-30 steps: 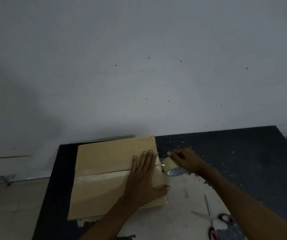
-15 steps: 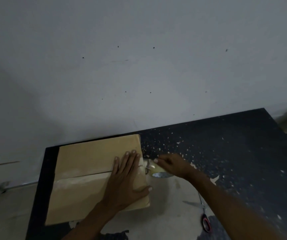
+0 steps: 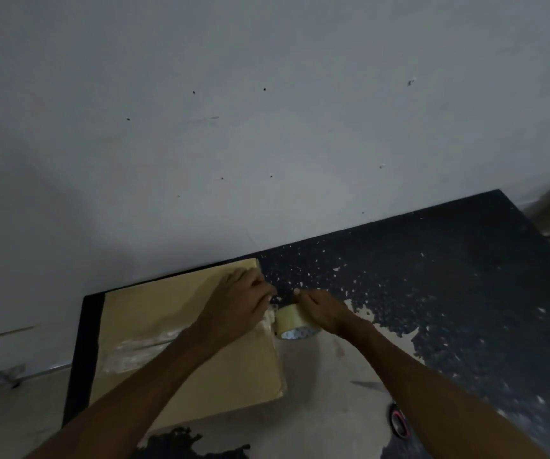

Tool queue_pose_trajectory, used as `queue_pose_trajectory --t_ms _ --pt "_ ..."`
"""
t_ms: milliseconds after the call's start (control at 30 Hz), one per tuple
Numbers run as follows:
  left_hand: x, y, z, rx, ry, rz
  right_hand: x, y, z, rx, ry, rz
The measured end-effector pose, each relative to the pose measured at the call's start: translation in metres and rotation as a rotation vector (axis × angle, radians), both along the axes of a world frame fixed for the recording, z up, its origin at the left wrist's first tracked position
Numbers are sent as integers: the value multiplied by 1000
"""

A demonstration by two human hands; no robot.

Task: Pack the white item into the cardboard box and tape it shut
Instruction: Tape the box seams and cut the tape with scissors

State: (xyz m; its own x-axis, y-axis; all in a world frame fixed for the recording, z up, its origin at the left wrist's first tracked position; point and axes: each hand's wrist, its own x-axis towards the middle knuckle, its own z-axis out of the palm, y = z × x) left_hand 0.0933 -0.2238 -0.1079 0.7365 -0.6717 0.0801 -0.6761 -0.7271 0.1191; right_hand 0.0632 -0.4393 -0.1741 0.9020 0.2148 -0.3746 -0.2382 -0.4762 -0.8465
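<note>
Both hands were busy: left hand (image 3: 237, 306) curled, pinning thin clingy tape on the stiff cardboard box (image 3: 181, 339); right hand (image 3: 323, 311) gripped the tape roll (image 3: 295, 323).

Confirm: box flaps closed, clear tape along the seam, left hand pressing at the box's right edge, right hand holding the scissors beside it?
One thing is wrong. In the head view the right hand holds the tape roll, not the scissors, which lie untouched on the table nearer the person. The rest stands: cardboard box closed, clear tape on the seam, left hand at its right edge.
</note>
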Motion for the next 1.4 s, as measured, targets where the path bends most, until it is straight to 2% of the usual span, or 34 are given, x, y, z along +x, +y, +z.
queue_pose_trajectory --t_ms 100,167,267,333,467,567,667,800,900,1033,1133,1233,1400 --pt "27 -26 1 205 163 -118 3 5 2 -37 -26 20" --pt "35 -48 5 418 374 -131 3 4 1 -27 -36 6" --pt "41 -74 3 681 524 -107 -1 -1 -5 63 -50 -129" --pt "45 -83 -1 700 619 -63 -8 -10 -10 72 -122 -244" --pt "54 -93 -6 763 707 -68 -46 -46 -26 -126 -183 -387" --pt "60 -95 -13 742 802 -86 -94 -80 -48 -381 -229 -386" --pt "63 -102 -17 718 940 -77 -133 -98 -62 -592 -243 -272" --pt "52 -116 -15 675 942 -87 -166 -101 -66 -886 -186 -139" --pt "47 -118 -20 675 925 -71 -184 -90 -72 -974 -165 -83" --pt "45 -118 -23 619 918 -31 -190 -76 -76 -985 -207 -82" --pt "36 -123 -23 502 814 -31 -184 -62 -79 -932 -228 -81" --pt "24 -132 -24 390 786 -59 -168 -51 -77 -878 -192 -171" --pt "19 -129 -32 418 701 -81 -137 -44 -63 -834 -196 -280"
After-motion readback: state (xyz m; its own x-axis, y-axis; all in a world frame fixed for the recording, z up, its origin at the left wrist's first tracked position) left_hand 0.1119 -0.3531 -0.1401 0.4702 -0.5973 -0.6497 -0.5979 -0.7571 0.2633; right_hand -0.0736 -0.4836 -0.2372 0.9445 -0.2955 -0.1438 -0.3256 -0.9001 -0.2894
